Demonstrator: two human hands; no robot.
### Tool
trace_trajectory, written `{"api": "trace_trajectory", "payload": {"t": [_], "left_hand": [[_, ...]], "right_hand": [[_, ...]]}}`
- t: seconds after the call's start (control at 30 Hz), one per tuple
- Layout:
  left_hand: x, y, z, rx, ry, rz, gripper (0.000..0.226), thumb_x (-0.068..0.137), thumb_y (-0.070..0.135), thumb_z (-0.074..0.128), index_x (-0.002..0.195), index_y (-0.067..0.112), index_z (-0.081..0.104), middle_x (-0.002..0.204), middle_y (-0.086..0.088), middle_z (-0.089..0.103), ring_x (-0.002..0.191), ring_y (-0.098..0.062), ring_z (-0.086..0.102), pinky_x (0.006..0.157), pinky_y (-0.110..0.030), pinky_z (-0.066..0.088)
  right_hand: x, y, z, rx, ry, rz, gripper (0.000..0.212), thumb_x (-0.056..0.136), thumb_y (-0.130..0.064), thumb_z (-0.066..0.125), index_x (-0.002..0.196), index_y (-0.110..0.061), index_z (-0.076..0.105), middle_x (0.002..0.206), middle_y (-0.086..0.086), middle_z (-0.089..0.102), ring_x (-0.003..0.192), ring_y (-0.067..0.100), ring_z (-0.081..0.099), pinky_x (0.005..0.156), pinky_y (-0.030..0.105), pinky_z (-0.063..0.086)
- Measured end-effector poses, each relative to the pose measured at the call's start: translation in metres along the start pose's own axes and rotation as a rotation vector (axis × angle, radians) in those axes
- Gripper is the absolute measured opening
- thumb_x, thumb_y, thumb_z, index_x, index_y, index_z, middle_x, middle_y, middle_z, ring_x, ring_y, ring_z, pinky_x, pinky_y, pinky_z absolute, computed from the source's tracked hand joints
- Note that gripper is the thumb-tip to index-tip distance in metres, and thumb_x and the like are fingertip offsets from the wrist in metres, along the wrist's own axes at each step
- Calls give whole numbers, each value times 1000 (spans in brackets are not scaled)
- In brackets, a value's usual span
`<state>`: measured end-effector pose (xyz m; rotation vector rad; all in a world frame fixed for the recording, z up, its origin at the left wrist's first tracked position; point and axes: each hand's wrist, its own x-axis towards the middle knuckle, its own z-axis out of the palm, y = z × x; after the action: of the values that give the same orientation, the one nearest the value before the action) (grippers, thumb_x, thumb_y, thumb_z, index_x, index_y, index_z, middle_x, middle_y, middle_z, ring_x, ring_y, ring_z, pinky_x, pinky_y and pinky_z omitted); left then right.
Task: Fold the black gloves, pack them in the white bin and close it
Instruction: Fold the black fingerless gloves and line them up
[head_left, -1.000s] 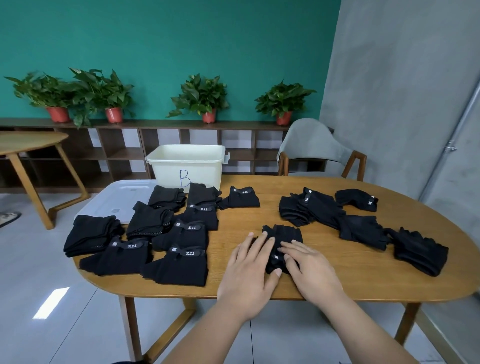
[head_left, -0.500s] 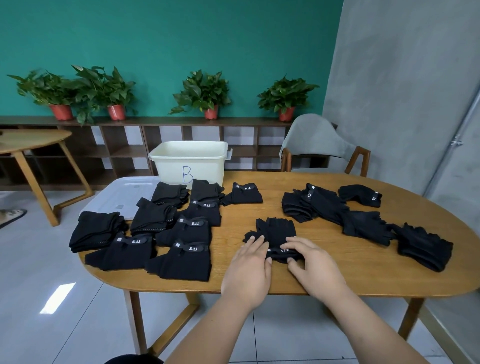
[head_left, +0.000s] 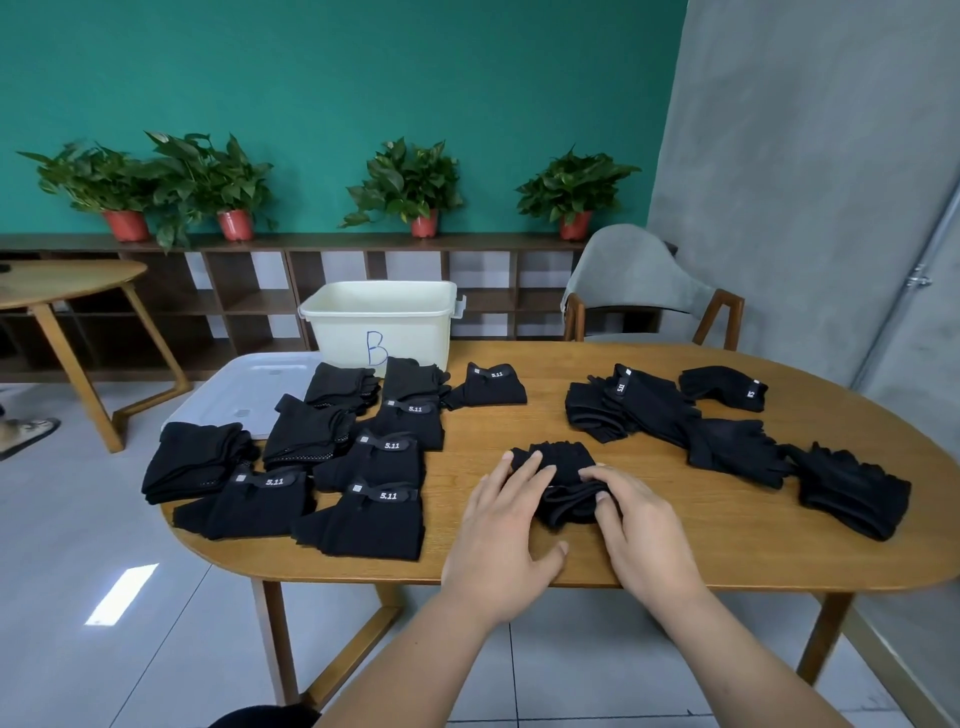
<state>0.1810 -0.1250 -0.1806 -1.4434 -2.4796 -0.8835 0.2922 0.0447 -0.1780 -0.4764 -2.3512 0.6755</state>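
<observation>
Wood table (head_left: 675, 551), teal wall (head_left: 363, 78) behind; left grip (head_left: 498, 540) flat on glove (head_left: 563, 460), right grip (head_left: 639, 530) pinching it.

The gloves (head_left: 374, 525) are matt black knit cloth, soft-looking, and some show rows of small pale grip dots. Each wrist tab (head_left: 387, 496) is a smoother band with white print. The desk (head_left: 519, 431) is warm wood with visible grain and a low satin sheen. At its far edge the bin (head_left: 410, 332) is smooth cream plastic. The lid (head_left: 249, 384) at the far left corner is paler, faintly glossy plastic. The floor (head_left: 78, 519) is glossy grey tile.
</observation>
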Motion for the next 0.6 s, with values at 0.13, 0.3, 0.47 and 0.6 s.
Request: {"api": "trace_trajectory", "payload": {"t": [0.13, 0.3, 0.47, 0.6], "left_hand": [[-1, -2, -1, -60, 55, -16, 61, 98, 32, 58, 157, 36, 43, 160, 22, 43, 158, 1, 12, 132, -33, 7], [1, -3, 6, -96, 116, -84, 39, 105, 25, 56, 143, 29, 61, 144, 16, 62, 145, -1, 42, 129, -36, 23], [3, -3, 4, -180, 118, -245, 35, 106, 31, 57, 141, 35, 62, 143, 13, 64, 149, -23, 43, 127, -37, 30], [4, -3, 2, -247, 147, -291, 34, 105, 31, 61, 139, 32, 65, 132, 11, 68, 135, -18, 56, 112, -34, 47]], "right_hand": [[-3, -3, -3, 49, -8, -20, 36, 104, -13, 52, 131, -33, 66, 129, -17, 66, 121, 2, 59, 102, 26, 50], [-7, -6, -9, 114, -9, 3, 36, 104, -19, 55, 129, -42, 65, 115, -22, 70, 101, 0, 65, 89, 25, 55], [-4, -11, -16, 219, -138, 86, 52, 92, -56, 70, 140, -52, 48, 118, -28, 68, 113, -10, 61, 97, 21, 50], [-1, -11, -14, 105, -193, 108, 73, 79, -52, 87, 139, -50, 45, 118, -33, 64, 115, -13, 57, 101, 17, 46]]}}
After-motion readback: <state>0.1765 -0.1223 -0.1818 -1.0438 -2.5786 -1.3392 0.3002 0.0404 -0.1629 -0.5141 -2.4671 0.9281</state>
